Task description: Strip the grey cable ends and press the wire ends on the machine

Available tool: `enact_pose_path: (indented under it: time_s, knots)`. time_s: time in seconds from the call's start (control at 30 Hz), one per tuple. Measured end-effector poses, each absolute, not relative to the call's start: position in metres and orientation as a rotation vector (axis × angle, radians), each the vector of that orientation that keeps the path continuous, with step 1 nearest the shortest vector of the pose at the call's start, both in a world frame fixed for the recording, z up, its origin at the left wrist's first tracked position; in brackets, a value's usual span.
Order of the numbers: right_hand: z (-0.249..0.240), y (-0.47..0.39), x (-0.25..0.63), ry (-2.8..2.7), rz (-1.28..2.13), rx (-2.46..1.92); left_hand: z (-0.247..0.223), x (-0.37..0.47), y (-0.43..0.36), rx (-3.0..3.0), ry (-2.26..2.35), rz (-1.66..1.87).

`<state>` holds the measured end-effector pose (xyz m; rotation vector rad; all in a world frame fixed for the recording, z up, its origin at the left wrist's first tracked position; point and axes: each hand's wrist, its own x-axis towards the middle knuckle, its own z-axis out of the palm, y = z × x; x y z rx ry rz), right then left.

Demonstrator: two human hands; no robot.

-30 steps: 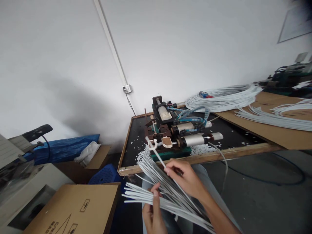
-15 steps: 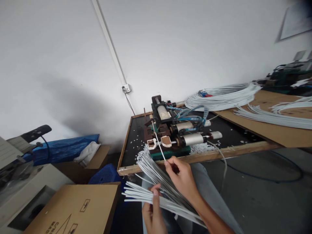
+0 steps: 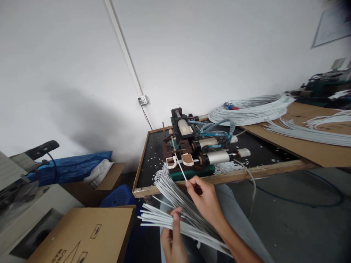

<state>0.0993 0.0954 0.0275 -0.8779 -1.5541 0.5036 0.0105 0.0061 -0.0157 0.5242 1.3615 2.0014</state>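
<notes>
My right hand [image 3: 203, 195] pinches a single white cable [image 3: 181, 169] between thumb and fingertips. The cable's far end reaches between the white-edged jaws of a pneumatic wire-stripping machine [image 3: 189, 146]. Below it, my left hand [image 3: 172, 233] is closed round a bundle of white cables [image 3: 153, 218], whose cut ends point left. Another bundle of cables [image 3: 175, 197] runs from the table edge down between my hands and over my lap. Short white offcuts [image 3: 227, 167] lie beside the machine.
A wooden rim [image 3: 233, 185] borders the black table. Coiled white cables [image 3: 249, 111] lie at the back right, beside a cardboard sheet [image 3: 296, 146] carrying more cables. At the lower left stand a cardboard box [image 3: 85, 233] and a blue basket [image 3: 117, 196]. Blue air hoses [image 3: 216, 131] loop over the machine.
The cable in my right hand shows a shorter white length up to the jaws than before. Both hands stay almost in place, and the view shifts very slightly.
</notes>
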Motion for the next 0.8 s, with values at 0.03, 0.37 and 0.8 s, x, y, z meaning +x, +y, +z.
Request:
enact_pose_path:
  time_s: [0.03, 0.37, 0.8]
  knots:
    - [0.0275, 0.0954, 0.0993, -1.552, 0.502, -0.878, -0.0159, 0.0106, 0.0061, 0.518, 1.363, 2.001]
    - [0.0279, 0.0957, 0.0985, -1.542, 0.485, -0.88, -0.017, 0.0102, 0.0064, 0.519, 1.363, 2.013]
    - [0.0293, 0.0969, 0.0985, -1.552, 0.504, -0.848, -0.0193, 0.0093, 0.0081, 0.486, 1.371, 2.022]
